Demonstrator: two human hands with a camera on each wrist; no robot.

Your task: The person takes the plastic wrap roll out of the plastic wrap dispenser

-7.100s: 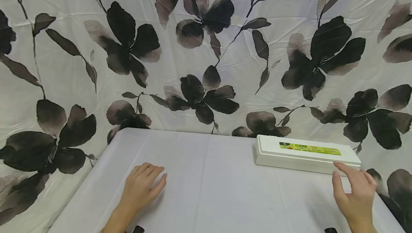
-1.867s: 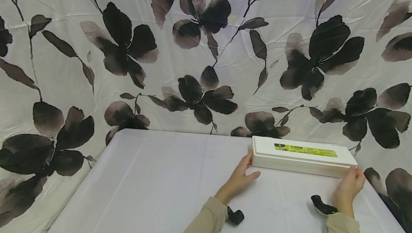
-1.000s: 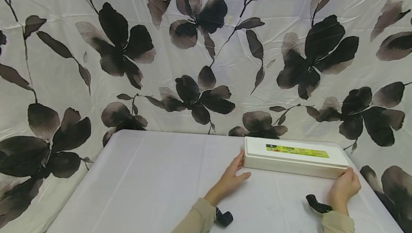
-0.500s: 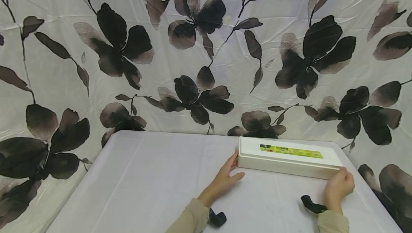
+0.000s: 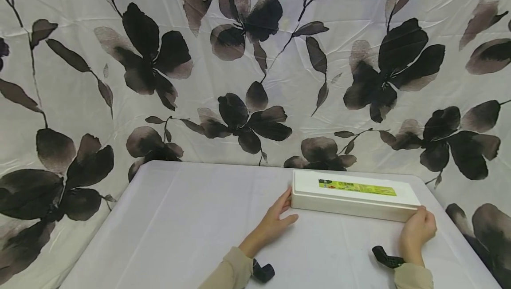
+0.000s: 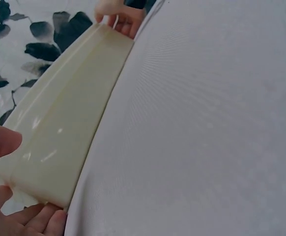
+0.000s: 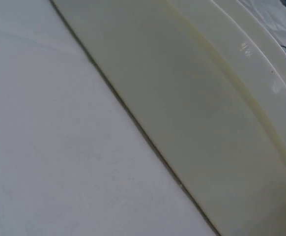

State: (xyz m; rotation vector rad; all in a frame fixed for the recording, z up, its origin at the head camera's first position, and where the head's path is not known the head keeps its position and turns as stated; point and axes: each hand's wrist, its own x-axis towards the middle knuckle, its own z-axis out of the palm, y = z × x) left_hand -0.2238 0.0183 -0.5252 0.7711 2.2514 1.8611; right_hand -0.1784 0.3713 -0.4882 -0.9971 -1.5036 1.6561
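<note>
A long white lidded plastic box (image 5: 355, 204) with a yellow-green label on top lies at the back right of the table. My left hand (image 5: 271, 224) touches its left end with fairly straight fingers, the thumb held away from the front side. In the left wrist view, those fingertips (image 6: 47, 219) rest low against the box end, close to the cloth. At the opposite end, my right hand (image 5: 418, 231) has its fingers curled round the right front corner. The right wrist view shows the box's side wall (image 7: 148, 93) along the table, with the right hand almost wholly out of frame.
A white cloth covers the table (image 5: 179, 218). Behind it hangs a white curtain (image 5: 319, 9) with dark flowers. Black wrist devices (image 5: 263, 272) sit on both forearms, beside beige sleeves (image 5: 229, 269). The box lies near the table's back edge.
Both hands came from apart, the left far from the box, to its two ends. Since then the box has slid left along the table with both hands; its label still faces up.
</note>
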